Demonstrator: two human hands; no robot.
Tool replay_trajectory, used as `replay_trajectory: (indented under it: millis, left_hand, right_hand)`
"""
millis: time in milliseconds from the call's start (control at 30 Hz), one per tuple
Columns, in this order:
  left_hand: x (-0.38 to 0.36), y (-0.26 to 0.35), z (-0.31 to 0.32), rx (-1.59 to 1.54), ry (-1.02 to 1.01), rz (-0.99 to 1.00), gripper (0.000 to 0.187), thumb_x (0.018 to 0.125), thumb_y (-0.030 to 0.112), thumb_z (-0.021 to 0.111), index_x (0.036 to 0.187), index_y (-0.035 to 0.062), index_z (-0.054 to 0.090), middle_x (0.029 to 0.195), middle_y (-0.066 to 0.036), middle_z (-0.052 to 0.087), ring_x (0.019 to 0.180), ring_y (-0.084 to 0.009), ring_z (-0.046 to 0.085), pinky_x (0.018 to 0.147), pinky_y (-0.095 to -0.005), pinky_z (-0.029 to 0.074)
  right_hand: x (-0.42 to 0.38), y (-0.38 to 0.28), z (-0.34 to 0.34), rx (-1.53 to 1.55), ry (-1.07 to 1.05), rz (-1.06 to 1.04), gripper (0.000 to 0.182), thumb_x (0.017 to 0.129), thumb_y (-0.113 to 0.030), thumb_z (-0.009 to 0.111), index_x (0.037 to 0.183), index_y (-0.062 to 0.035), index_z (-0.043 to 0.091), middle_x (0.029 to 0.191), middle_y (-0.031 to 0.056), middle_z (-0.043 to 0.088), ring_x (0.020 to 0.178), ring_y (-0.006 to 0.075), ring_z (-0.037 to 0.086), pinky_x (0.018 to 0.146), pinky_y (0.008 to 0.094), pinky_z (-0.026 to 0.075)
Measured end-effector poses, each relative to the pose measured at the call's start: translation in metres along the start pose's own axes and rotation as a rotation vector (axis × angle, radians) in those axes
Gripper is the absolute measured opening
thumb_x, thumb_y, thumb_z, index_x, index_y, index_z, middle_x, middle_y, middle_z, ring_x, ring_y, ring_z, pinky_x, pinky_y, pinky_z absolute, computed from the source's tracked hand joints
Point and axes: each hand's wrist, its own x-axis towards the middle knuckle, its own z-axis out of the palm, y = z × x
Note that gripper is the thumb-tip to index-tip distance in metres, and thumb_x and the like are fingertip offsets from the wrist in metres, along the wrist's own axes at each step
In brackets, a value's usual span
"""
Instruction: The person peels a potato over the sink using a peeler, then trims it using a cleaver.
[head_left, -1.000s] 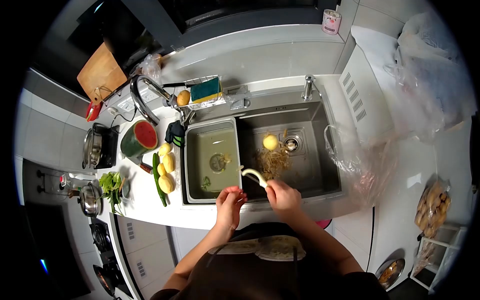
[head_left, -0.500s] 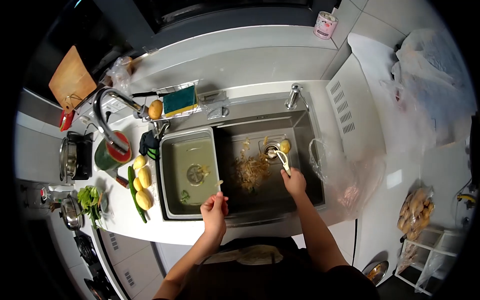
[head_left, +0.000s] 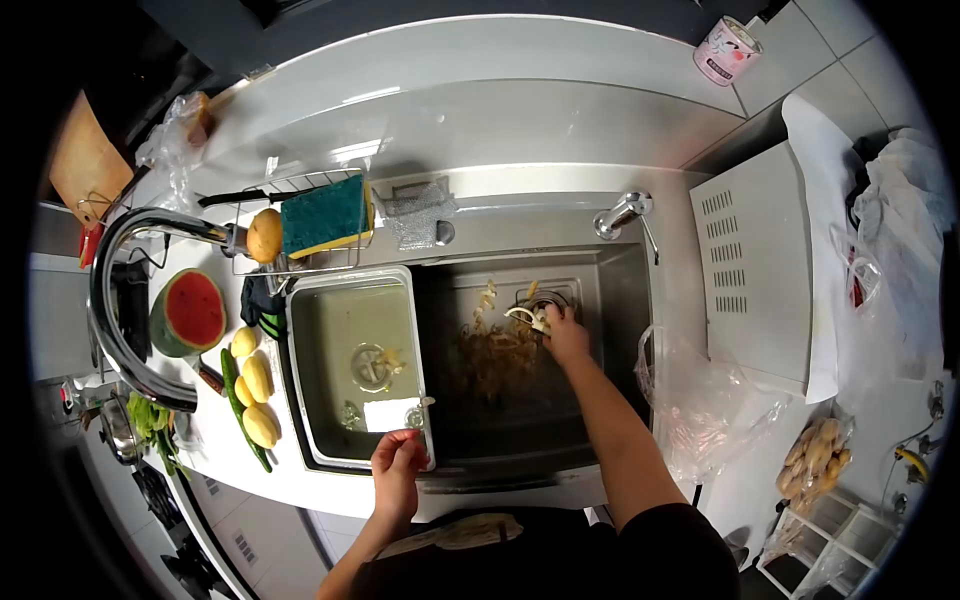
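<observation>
My right hand reaches down into the large sink basin by the drain, closed on a pale-handled peeler whose head points left. Whether its fingers also touch the yellow potato piece seen earlier by the drain is hidden. Brown peelings lie in a heap left of this hand. My left hand is closed near the front edge of the smaller water-filled basin, with nothing showing in its fingers. A small pale scrap rests on that basin's right rim, apart from the fingertips.
Left of the sink lie peeled potatoes, a cucumber and a cut watermelon. The curved faucet arches over the left counter. A rack with a sponge and an unpeeled potato stands behind. A plastic bag hangs at right.
My right hand has moved up to the drain with the peeler, now turned leftward, and the potato piece there is covered. My left hand has drawn slightly down and left. The view has shifted.
</observation>
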Motion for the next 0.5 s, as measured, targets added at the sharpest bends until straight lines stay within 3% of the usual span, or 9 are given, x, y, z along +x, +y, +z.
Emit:
replay_trajectory:
  millis: [133, 200, 233, 300, 333, 400, 433, 500]
  left_hand:
    - [0.004, -0.002, 0.022, 0.084, -0.17, 0.014, 0.018, 0.089, 0.0, 0.059, 0.106, 0.0056, 0.059, 0.084, -0.003, 0.06, 0.07, -0.0109, 0.056, 0.064, -0.0238, 0.047]
    - [0.012, 0.008, 0.047, 0.106, -0.207, 0.022, 0.02, 0.089, 0.0, 0.06, 0.107, 0.006, 0.059, 0.085, -0.003, 0.06, 0.072, -0.0112, 0.058, 0.065, -0.024, 0.047]
    - [0.002, 0.01, 0.047, 0.127, -0.233, 0.031, 0.021, 0.088, -0.001, 0.061, 0.108, 0.0065, 0.059, 0.086, -0.003, 0.06, 0.073, -0.0115, 0.059, 0.065, -0.0241, 0.048]
    - [0.003, 0.011, 0.052, 0.168, -0.312, 0.043, 0.022, 0.091, 0.008, 0.062, 0.112, 0.0093, 0.057, 0.097, -0.005, 0.062, 0.079, -0.0147, 0.062, 0.067, -0.0256, 0.05]
    - [-0.006, 0.014, 0.054, 0.134, -0.347, 0.017, 0.024, 0.091, 0.009, 0.062, 0.114, 0.0094, 0.055, 0.099, -0.006, 0.062, 0.082, -0.0157, 0.063, 0.069, -0.0273, 0.052]
    - [-0.007, 0.019, 0.069, 0.019, -0.435, -0.107, 0.027, 0.092, 0.012, 0.061, 0.118, 0.0094, 0.052, 0.104, -0.007, 0.062, 0.086, -0.0177, 0.064, 0.073, -0.0306, 0.054]
    - [-0.014, 0.022, 0.073, -0.059, -0.477, -0.184, 0.029, 0.093, 0.014, 0.061, 0.12, 0.0092, 0.05, 0.105, -0.008, 0.063, 0.088, -0.0186, 0.065, 0.075, -0.0322, 0.056]
    - [-0.028, 0.023, 0.076, -0.07, -0.521, -0.155, 0.029, 0.094, 0.013, 0.06, 0.12, 0.0086, 0.049, 0.109, -0.008, 0.061, 0.093, -0.0185, 0.064, 0.076, -0.033, 0.056]
  right_hand:
    - [-0.035, 0.001, 0.009, 0.156, 0.202, -0.082, 0.057, 0.074, -0.014, 0.076, 0.118, -0.0143, 0.04, 0.108, 0.0158, 0.055, 0.081, 0.0331, 0.064, 0.069, 0.0442, 0.052]
    - [-0.068, -0.013, -0.005, 0.66, 0.335, -0.148, 0.059, 0.074, -0.01, 0.075, 0.121, -0.0126, 0.039, 0.1, 0.014, 0.06, 0.073, 0.0218, 0.062, 0.059, 0.0352, 0.05]
    - [-0.093, -0.026, -0.017, 0.663, 0.324, -0.163, 0.059, 0.074, -0.01, 0.075, 0.121, -0.0126, 0.039, 0.1, 0.014, 0.06, 0.073, 0.0218, 0.062, 0.059, 0.0352, 0.05]
    - [-0.125, -0.048, -0.051, 1.463, -0.044, -0.1, 0.06, 0.075, -0.005, 0.073, 0.123, -0.01, 0.038, 0.103, 0.0138, 0.062, 0.068, 0.0123, 0.055, 0.052, 0.0257, 0.044]
    - [-0.147, -0.06, -0.063, 1.469, -0.049, -0.123, 0.06, 0.075, -0.005, 0.073, 0.123, -0.01, 0.038, 0.103, 0.0138, 0.062, 0.068, 0.0123, 0.055, 0.052, 0.0257, 0.044]
    - [-0.173, -0.073, -0.085, 1.91, -0.31, -0.196, 0.06, 0.075, 0.002, 0.072, 0.123, -0.0077, 0.038, 0.115, 0.0149, 0.06, 0.077, 0.01, 0.057, 0.055, 0.0203, 0.045]
    - [-0.185, -0.083, -0.095, 1.899, -0.309, -0.28, 0.061, 0.075, 0.003, 0.069, 0.124, -0.0084, 0.037, 0.124, 0.0188, 0.057, 0.069, 0.0101, 0.054, 0.05, 0.0205, 0.041]
    - [-0.201, -0.095, -0.102, 1.822, -0.214, -0.427, 0.059, 0.076, 0.004, 0.066, 0.125, -0.0084, 0.036, 0.128, 0.0198, 0.054, 0.07, 0.0097, 0.054, 0.052, 0.0195, 0.042]
